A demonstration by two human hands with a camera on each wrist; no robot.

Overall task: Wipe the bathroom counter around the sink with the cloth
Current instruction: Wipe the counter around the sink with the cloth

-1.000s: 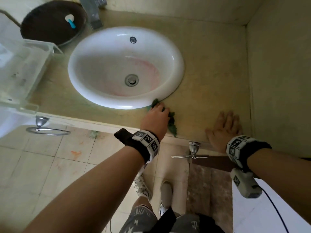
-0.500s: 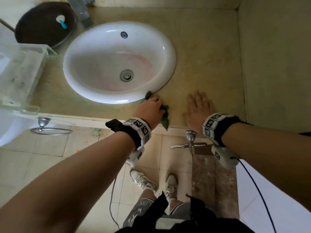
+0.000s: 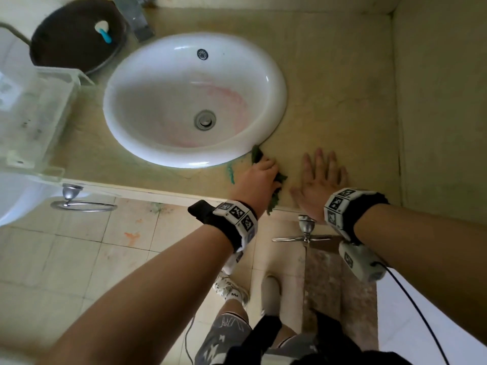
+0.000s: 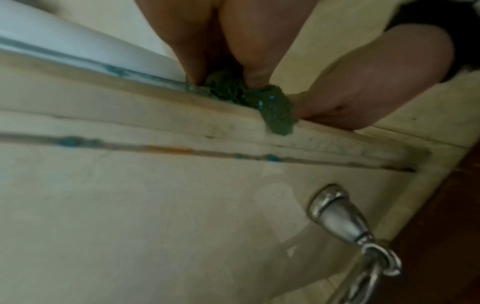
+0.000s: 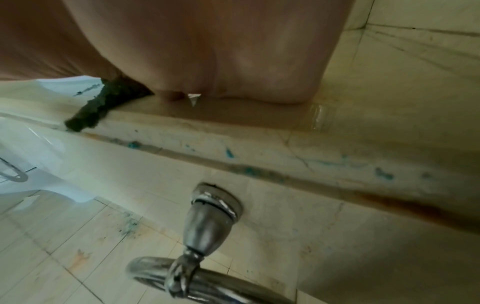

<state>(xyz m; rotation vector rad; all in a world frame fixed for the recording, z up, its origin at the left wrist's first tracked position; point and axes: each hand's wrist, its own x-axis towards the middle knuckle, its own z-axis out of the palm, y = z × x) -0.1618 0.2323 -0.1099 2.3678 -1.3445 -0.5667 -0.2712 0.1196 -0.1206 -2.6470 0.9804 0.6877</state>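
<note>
On the near edge of the beige counter point(image 3: 329, 83), just right of the white sink point(image 3: 195, 101): the left hand point(image 3: 257, 181) presses a crumpled green cloth point(image 3: 280, 180) to the surface. Fingers are curled over it, gripping; one end of the cloth pokes out toward the sink rim, the other hangs over the counter's front lip. From the left wrist view the cloth point(image 4: 249, 96) is bunched under the fingers, speckled with blue. A teal smear point(image 3: 230, 173) marks the counter just left of that hand.

Right hand point(image 3: 320, 180) lies flat on the counter just beside the cloth, fingers straight and spread, holding nothing; its palm point(image 5: 233, 61) bears on the edge.

Far left: a dark round basin point(image 3: 73, 38) holding a small blue-and-white item, and a clear plastic bin point(image 3: 34, 111). Two chrome towel rings point(image 3: 307, 227) are mounted on the cabinet front below. Blue flecks run along the front seam point(image 5: 228, 153).
</note>
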